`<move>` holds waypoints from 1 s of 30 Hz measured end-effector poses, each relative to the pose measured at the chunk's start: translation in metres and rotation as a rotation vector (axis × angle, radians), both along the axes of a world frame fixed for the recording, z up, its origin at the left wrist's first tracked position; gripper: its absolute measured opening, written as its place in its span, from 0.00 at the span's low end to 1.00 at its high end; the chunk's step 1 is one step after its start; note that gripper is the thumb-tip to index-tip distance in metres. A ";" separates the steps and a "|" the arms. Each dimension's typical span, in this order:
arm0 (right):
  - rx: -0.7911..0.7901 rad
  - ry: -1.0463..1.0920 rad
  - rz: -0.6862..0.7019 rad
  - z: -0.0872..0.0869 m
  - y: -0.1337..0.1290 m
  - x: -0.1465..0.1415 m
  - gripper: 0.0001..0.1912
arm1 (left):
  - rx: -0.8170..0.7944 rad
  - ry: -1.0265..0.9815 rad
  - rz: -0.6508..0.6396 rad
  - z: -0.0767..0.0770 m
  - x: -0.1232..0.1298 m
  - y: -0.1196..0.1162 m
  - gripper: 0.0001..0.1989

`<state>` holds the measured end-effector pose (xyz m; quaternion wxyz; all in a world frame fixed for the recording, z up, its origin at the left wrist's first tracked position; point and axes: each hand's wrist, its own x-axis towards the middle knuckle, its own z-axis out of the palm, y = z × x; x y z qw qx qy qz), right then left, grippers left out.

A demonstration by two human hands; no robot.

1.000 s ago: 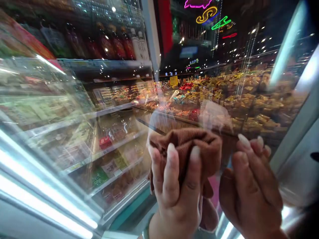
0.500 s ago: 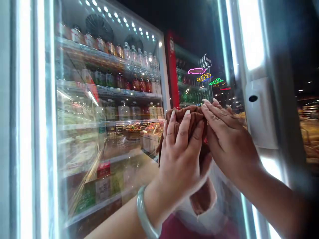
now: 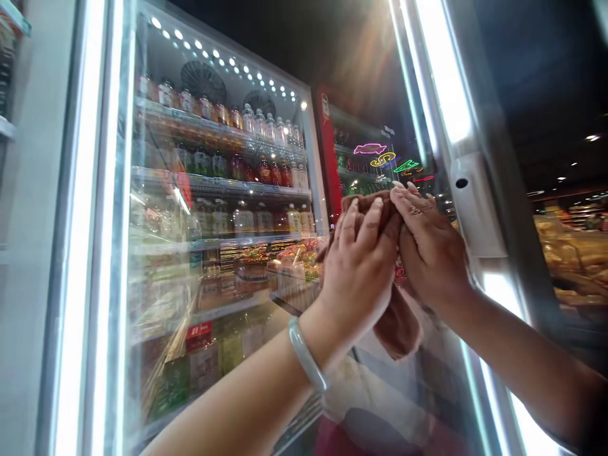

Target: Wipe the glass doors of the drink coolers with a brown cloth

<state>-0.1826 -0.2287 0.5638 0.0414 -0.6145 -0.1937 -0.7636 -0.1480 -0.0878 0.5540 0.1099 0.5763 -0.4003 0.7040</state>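
Brown cloth (image 3: 367, 201) is held bunched beneath the fingers of the left hand (image 3: 358, 269), at the glass (image 3: 270, 373) of a lit case. The left forearm is extended from the lower left, with a pale bangle (image 3: 306, 354) worn at the wrist. The left fingers are directed upward and slightly spread, and the back of the hand is presented to the viewer; the hand is laid over the cloth, not closed around it. The right forearm is extended from the lower right, so that an inverted V is formed by the two arms. The right hand (image 3: 430, 250) is angled up and leftward, its fingers extended close together and their tips placed at the cloth's upper right edge. The hands are set side by side; whether they touch cannot be told. Below them a brown form is seen, though cloth cannot be distinguished from reflection. Rows of bottles (image 3: 293, 218) are visible behind the glass, and neon shapes (image 3: 382, 158) above the hands. A pale box (image 3: 479, 209) is mounted on the frame at right, beside a light strip (image 3: 444, 63).
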 end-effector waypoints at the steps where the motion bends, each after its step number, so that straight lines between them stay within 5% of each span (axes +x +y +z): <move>1: -0.005 0.001 -0.039 0.002 0.004 0.001 0.26 | -0.016 -0.009 0.013 0.006 0.003 0.008 0.27; 6: -0.089 0.053 -0.219 0.003 0.028 0.010 0.29 | -0.140 0.015 0.022 0.009 0.015 0.038 0.28; 11: -0.154 0.042 -0.245 0.001 0.031 0.013 0.30 | -0.067 0.017 0.042 -0.002 0.024 0.058 0.27; 16: -0.150 0.062 -0.310 0.002 0.041 0.014 0.30 | -0.200 0.040 0.030 0.002 0.026 0.061 0.26; 21: -0.147 0.111 -0.317 0.001 0.052 0.016 0.31 | -0.097 0.033 0.078 0.001 0.025 0.071 0.26; 26: -0.161 0.118 -0.298 0.002 0.073 0.022 0.30 | -0.222 0.090 0.129 0.000 0.032 0.097 0.27; 30: -0.205 0.163 -0.265 0.000 0.094 0.029 0.32 | -0.113 0.060 0.169 -0.004 0.033 0.109 0.29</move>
